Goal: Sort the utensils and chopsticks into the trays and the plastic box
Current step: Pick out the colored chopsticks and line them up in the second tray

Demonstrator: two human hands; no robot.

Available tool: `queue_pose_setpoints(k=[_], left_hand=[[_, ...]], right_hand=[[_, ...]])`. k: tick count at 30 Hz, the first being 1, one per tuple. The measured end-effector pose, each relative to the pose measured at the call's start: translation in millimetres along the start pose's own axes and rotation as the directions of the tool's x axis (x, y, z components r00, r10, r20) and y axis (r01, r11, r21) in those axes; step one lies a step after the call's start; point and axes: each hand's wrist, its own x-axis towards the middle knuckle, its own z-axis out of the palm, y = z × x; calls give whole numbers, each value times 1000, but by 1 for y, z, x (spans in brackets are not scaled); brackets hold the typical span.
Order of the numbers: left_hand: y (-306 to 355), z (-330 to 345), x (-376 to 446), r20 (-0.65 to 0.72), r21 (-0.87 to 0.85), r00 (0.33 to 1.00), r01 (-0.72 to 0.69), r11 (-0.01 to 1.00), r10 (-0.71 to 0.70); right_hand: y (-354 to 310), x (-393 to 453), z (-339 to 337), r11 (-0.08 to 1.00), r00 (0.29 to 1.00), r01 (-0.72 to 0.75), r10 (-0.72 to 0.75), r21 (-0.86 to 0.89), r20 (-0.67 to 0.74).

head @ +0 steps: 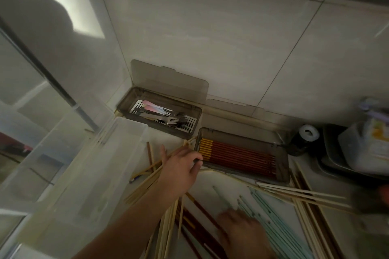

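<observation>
The clear plastic box [88, 166] stands at left. The left hand [181, 166] pinches the chopstick tray [280, 166] rim near its red-and-yellow chopsticks [237, 153]; the fork tray [160, 115] sits behind. The blurred right hand [244, 233] rests on loose chopsticks [273, 216]; its grip cannot be determined.

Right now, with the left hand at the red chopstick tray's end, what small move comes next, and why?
Probably have the right hand pick a red chopstick from the pile. The red tray already holds a neat row, and the left hand at its near end seems to be steadying it. Its grip is unclear.
</observation>
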Motion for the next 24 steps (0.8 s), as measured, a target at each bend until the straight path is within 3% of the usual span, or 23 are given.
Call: queue_pose_setpoints(k=[2, 5, 9, 11, 15, 18, 20, 22, 24], left_hand=[[3, -1, -1, -15, -16, 1000, 17, 1000, -17], [7, -3, -3, -31, -30, 999, 40, 999, -41], [7, -4, -3, -52, -90, 996, 65, 994, -70], [5, -5, -4, -50, -121, 995, 83, 989, -90], [3, -6, -5, -37, -207, 990, 127, 970, -138], [2, -6, -3, -51, -265, 986, 140, 954, -158], [3, -7, -1, -47, -314, 983, 156, 937, -179], [3, -6, 0, -32, -363, 977, 185, 913, -210], [5, -6, 0, -21, -397, 972, 207, 894, -234]], right_hand=[[-9, -2, 3, 994, 991, -105, 106, -16, 83], [-5, 2, 22, 967, 969, -220, 231, -128, 83], [-9, -5, 9, 976, 969, -216, 216, -14, 125], [-8, -8, 7, 980, 980, -196, 195, -27, -25], [10, -15, -36, 965, 965, -260, 260, -36, 4], [50, -7, -72, 966, 975, -206, 215, 156, -45], [75, 8, -92, 967, 960, -145, 188, 208, -206], [93, 31, -102, 981, 935, -136, 172, 135, -309], [103, 57, -104, 985, 944, -163, 172, 55, -283]])
